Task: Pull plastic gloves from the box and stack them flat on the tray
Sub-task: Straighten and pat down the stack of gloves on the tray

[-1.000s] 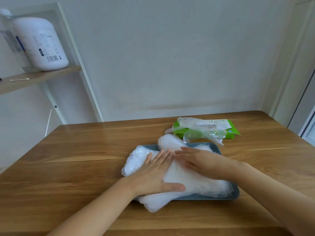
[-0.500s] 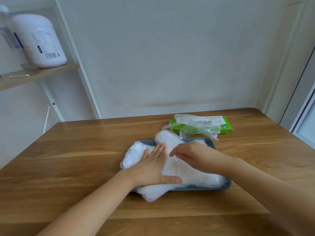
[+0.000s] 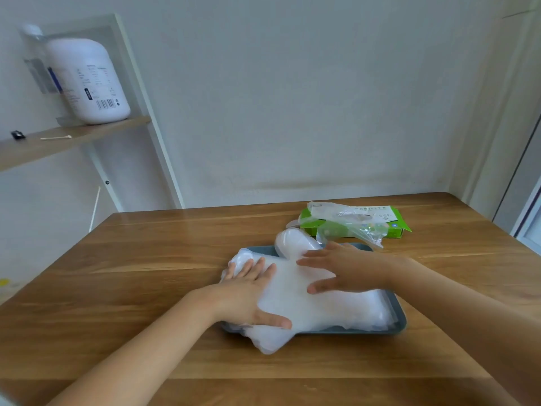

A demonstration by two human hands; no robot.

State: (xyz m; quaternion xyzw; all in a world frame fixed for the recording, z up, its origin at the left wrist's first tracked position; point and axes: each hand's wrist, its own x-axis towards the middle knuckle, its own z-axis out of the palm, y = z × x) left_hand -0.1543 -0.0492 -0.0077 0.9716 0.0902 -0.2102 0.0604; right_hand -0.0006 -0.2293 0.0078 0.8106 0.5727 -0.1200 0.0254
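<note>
While my left hand (image 3: 246, 291) and right hand (image 3: 348, 271), fingers straight and gripping nothing, press flat on the glove stack (image 3: 307, 303) in the tray (image 3: 401, 325), I judge this the flattening step. Next calls for reaching to the box (image 3: 393, 227) behind, where one glove (image 3: 348, 228) trails out. One tray, one box, one desk (image 3: 146, 273); stacked gloves uncountable.

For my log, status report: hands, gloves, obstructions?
Left hand, right hand press glove stack. Stack overhangs tray at near left. Loose glove draped over box behind.
</note>
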